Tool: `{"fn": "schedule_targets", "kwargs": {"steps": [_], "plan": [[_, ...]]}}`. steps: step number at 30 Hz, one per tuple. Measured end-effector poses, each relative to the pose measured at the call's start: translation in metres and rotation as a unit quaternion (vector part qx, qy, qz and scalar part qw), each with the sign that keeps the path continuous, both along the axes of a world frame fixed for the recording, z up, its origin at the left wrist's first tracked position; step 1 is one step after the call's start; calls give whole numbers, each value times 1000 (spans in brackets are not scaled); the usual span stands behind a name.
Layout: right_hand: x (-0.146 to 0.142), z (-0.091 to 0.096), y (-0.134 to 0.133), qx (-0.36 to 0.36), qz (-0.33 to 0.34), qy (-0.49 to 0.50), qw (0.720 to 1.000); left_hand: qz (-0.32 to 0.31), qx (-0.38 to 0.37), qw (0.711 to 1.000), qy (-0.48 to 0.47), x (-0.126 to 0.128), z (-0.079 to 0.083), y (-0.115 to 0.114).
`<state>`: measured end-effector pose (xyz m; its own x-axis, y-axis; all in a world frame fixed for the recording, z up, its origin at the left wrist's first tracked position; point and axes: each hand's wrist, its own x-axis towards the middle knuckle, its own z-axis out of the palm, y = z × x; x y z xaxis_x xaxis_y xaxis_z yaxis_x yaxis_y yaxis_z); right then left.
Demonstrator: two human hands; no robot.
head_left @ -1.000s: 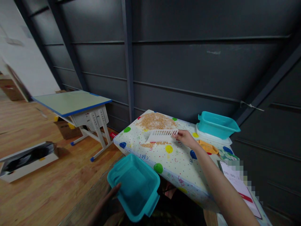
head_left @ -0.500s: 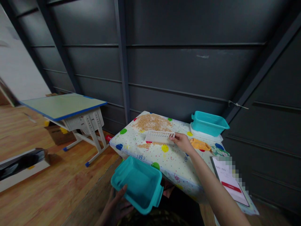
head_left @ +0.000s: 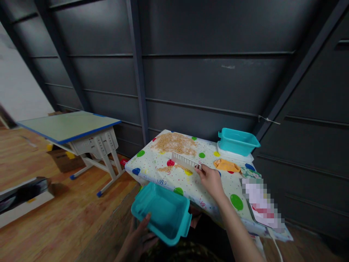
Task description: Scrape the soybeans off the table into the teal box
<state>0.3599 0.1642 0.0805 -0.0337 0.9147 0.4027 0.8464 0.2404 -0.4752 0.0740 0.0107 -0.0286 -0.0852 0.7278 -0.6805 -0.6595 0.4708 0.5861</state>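
Note:
My left hand (head_left: 140,233) grips the near left rim of a teal plastic basin (head_left: 166,214), tilted below the table's front edge. Its thumb lies over the rim and the other fingers are under it. My right hand (head_left: 211,181) pinches one end of a white slotted plastic strip, perhaps a small rack (head_left: 185,160), held over the table. Behind the strip a wide heap of tan beans or grains (head_left: 174,142) is spread on the patterned tablecloth (head_left: 152,160). A few more grains (head_left: 165,169) lie in a thin line on the near side of it.
A second teal basin (head_left: 238,142) stands on something white at the back right. An orange cloth (head_left: 227,165), a green patterned cloth (head_left: 250,171) and a tablet-like device (head_left: 261,207) lie along the right side. Left stands a desk (head_left: 71,123); a dark panelled wall (head_left: 196,80) rises behind.
My right hand has drawn the white strip slightly nearer and turned it, so its right end now points more towards me. The left hand keeps its hold on the basin. The view has shifted a little.

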Motion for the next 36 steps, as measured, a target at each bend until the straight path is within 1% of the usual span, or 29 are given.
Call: {"fn": "schedule_targets", "kwargs": {"steps": [3,6,12,15,18,21,24,27,29,31,34,36], "plan": [[-11,-1,-10,11,5,-33,999,0,-2,1000,17,1,-4,0],[-20,-2,-16,11,15,-43,999,-3,-2,1000,28,0,-7,0],[-36,1,-20,9,5,-47,999,-12,-9,999,41,-1,-10,1],[-38,1,-20,21,-9,-38,999,-10,-7,999,41,-1,-13,1],[-32,1,-25,39,-31,-13,999,-10,1,999,40,-1,-15,-1],[-19,-1,-42,62,-56,29,996,-8,8,999,43,-2,-15,-3],[-7,-5,-67,81,-92,76,990,-15,18,999,46,-3,-9,-6],[3,-8,-93,68,-115,126,983,-27,23,998,57,-2,-2,-8],[8,-12,-107,47,-123,184,974,-19,20,997,72,0,1,-8],[12,-15,-116,18,-130,262,956,-13,16,997,77,1,2,-8],[17,-19,-122,-35,-138,385,912,-26,20,997,75,3,4,-9],[18,-21,-122,-66,-138,445,882,-30,27,996,81,3,5,-9]]}}
